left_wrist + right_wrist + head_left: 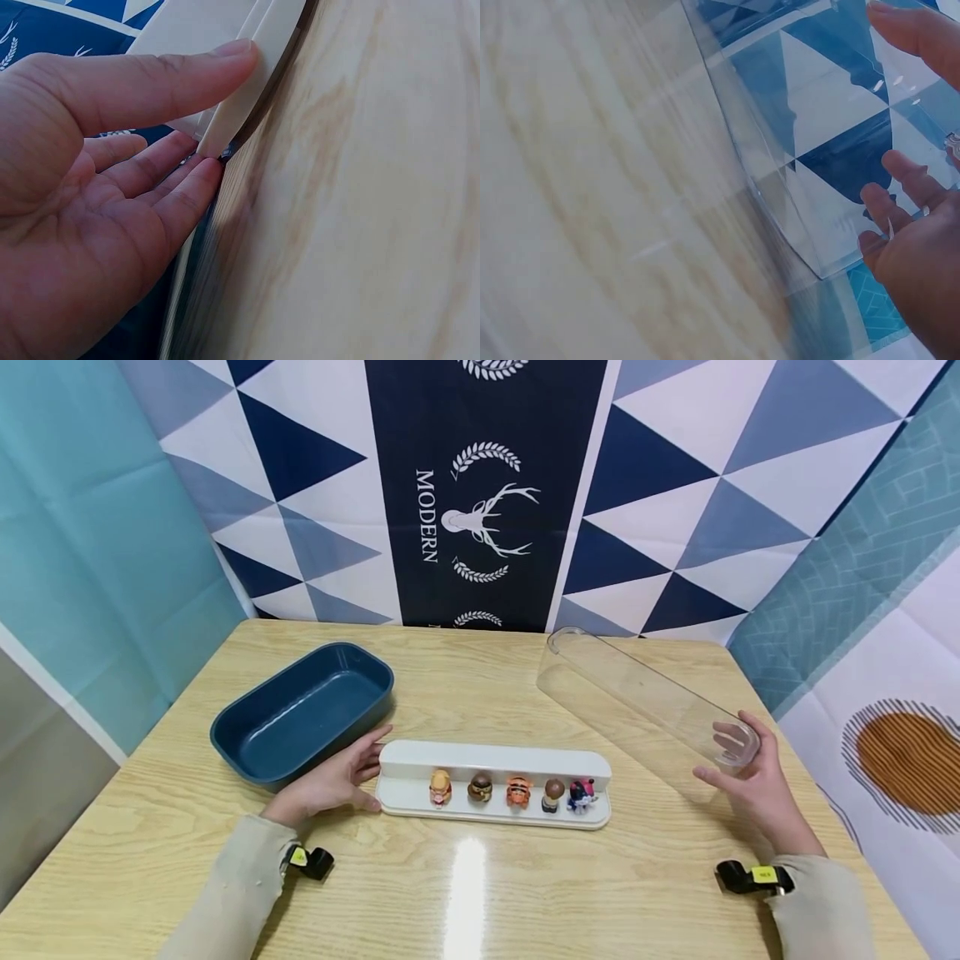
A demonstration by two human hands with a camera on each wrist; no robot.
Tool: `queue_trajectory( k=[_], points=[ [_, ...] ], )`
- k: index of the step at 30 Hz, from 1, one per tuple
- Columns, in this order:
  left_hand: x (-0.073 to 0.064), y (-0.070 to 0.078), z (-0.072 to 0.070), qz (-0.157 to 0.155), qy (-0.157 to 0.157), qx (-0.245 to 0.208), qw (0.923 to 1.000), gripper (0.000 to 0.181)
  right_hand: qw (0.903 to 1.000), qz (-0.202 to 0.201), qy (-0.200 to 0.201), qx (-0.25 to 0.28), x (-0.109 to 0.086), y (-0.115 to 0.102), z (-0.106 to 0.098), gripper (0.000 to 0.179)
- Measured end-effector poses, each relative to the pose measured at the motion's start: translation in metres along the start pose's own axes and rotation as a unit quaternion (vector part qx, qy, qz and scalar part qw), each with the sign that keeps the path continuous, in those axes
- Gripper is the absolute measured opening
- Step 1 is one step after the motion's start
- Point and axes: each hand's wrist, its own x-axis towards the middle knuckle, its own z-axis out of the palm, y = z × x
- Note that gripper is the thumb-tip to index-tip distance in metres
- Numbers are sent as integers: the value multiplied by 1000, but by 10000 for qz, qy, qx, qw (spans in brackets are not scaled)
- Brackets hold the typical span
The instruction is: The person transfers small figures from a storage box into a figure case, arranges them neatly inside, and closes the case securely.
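Note:
A white two-step display base [495,757] lies on the table, with several small cartoon figurines [517,792] in a row on its lower step. At its left end, my left hand [330,783] grips the base between thumb and fingers. The left wrist view shows that thumb on the rim of the base [244,90], fingertips against the end. Over on the right, a long clear plastic cover [637,693] stretches diagonally towards the back of the table. My right hand [761,785] is spread around its near end, fingertips close to the clear wall [810,225]; firm contact is unclear.
A dark blue oblong bin [300,714] stands just behind my left hand, its inside visible. The wooden table [375,893] ends at a patterned cloth backdrop [480,510], and more cloth hangs along both sides.

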Motion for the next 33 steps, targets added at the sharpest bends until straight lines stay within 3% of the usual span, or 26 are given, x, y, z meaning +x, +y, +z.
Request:
queue_trajectory(
  k=[17, 24, 33],
  points=[
    [2, 3, 0, -103, 13, 43, 9999, 113, 9932, -513, 601, 850, 5, -7, 8, 86],
    [0, 0, 0, -159, 32, -26, 9999, 114, 9747, -609, 558, 2077, 12, -23, 8, 83],
    [-1, 1, 0, -161, 51, -15, 9999, 114, 9495, -1012, -207, 2964, 30, -47, 17, 83]
  ],
)
